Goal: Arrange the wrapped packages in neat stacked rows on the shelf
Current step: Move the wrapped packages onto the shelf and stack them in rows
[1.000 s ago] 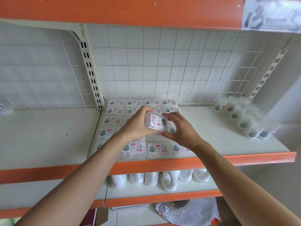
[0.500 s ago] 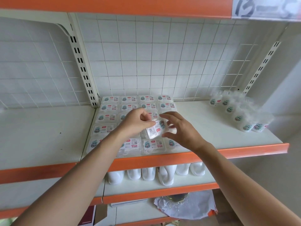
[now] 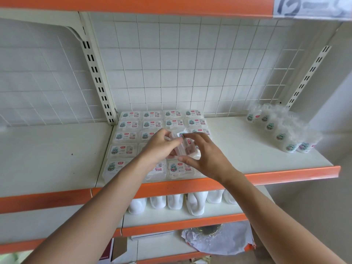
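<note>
White wire mesh (image 3: 171, 63) in square cells is seen behind a smooth cream metal shelf (image 3: 247, 149) edged at the front with an orange strip, and two slotted cream uprights (image 3: 97, 80) are fixed at either side of the mesh. On the left part of that shelf, flat rectangular packs (image 3: 125, 136) sealed in glossy clear wrap, each labelled with a teal figure and a red tag, are laid in a tight block. Five rows are counted from front to back, and four packs are seen across in each of the two rearmost rows; the nearer rows are partly covered by the arms. One further pack of the same kind, the held pack (image 3: 187, 148), is held tilted above the middle of the block, between the two hands. Its left edge is gripped by the curled fingers of the left hand (image 3: 162, 145). Its right side is enclosed by the arched fingers of the right hand (image 3: 206, 159), with the forefinger laid over the top edge and the thumb set under the lower edge. Towards the right end of the shelf, well apart from the block, small white tubs (image 3: 281, 137) under crinkled clear film are lined in a slanting row, and six labels are counted. Six rounded white plastic containers (image 3: 175, 201) are partly seen on the shelf below, and a crumpled translucent bag (image 3: 219, 241) lies lower still.
</note>
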A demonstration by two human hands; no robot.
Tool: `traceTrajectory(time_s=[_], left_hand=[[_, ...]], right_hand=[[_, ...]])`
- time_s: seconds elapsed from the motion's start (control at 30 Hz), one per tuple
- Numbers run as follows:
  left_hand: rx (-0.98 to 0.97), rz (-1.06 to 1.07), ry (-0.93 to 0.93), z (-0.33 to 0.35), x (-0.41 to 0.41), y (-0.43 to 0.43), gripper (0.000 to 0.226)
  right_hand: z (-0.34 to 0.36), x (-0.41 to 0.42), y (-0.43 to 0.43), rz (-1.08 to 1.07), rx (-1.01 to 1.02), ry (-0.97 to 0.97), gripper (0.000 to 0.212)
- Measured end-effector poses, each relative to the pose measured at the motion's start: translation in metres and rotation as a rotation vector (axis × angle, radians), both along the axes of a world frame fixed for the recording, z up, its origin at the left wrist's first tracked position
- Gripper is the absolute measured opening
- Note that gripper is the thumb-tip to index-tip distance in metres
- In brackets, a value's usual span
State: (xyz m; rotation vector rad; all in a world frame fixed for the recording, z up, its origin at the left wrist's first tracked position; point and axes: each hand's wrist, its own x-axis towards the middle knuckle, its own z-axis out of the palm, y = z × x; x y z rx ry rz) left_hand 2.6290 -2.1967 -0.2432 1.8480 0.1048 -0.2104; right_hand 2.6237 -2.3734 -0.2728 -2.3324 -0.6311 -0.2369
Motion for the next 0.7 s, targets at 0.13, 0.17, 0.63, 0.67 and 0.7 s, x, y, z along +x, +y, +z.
traceTrajectory(time_s=[0.13,0.17,0.63,0.67,0.7], left_hand=[[0.15,-0.017,-0.102,-0.007,-0.01,0.006,0.027],[0.223,-0.019,-0.157,-0.009,-0.012,0.01,0.028],[0.874,-0.205,-0.556,-0.042,-0.051,0.042,0.035],[0.881,-0.209,-0.568,-0.045,-0.052,0.043,0.038],[0.893,-0.21,-0.592,-0.047,-0.053,0.043,0.039]], right_hand=[[-0.001,-0.003,-0.002,-0.013,-0.045,-0.034,0.06],[-0.001,-0.003,-0.005,0.007,-0.071,-0.025,0.058],[-0.02,0.001,-0.009,0.264,-0.313,-0.007,0.056],[-0.022,0.002,-0.01,0.268,-0.319,-0.013,0.055],[-0.023,0.002,-0.011,0.274,-0.325,-0.017,0.054]])
